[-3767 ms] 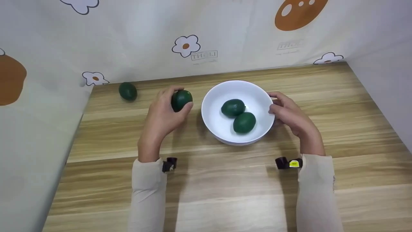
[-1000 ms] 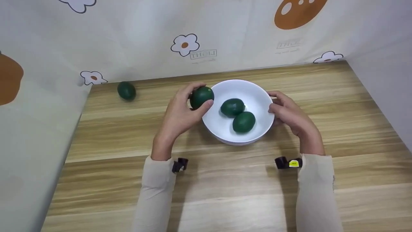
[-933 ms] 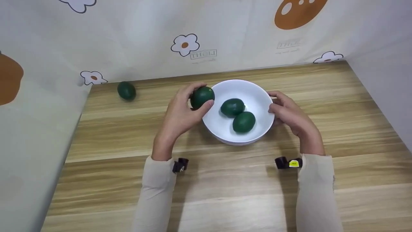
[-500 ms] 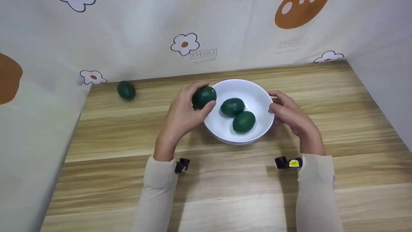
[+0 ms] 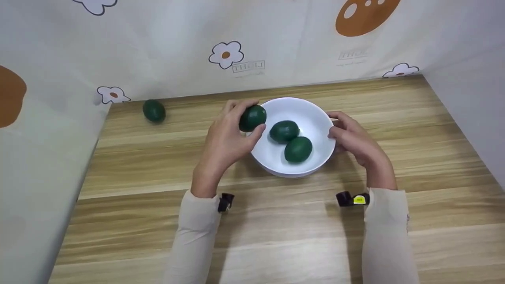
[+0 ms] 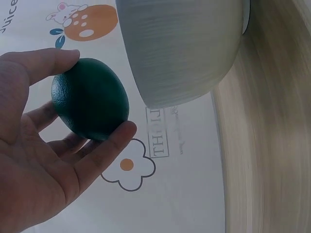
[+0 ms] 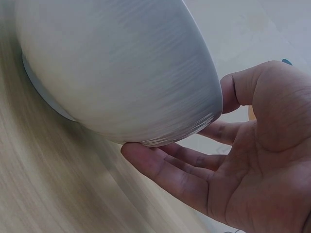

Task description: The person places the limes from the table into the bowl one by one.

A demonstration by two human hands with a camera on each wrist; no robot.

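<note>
My left hand (image 5: 225, 138) holds a dark green avocado (image 5: 253, 118) between thumb and fingers, over the left rim of a white bowl (image 5: 315, 128). In the left wrist view the held avocado (image 6: 90, 99) shows a finely pebbled skin, apart from the bowl's outer wall (image 6: 180, 53). Two more avocados lie touching inside the bowl, one avocado (image 5: 284, 131) behind the other avocado (image 5: 298, 150). On the right, my right hand (image 5: 357, 140) grips the bowl's side, thumb at the rim and fingers against the outer wall (image 7: 121, 73).
Another avocado (image 5: 154, 111) lies at the table's back left corner. The wood-grain table (image 5: 284, 236) ends at a pale backdrop (image 5: 165, 47) printed with flowers, which rises behind and along both sides.
My left hand has carried its avocado rightward from the table beside the bowl to over the bowl's left rim, creeping slightly right lately. The right hand and bowl have stayed put.
</note>
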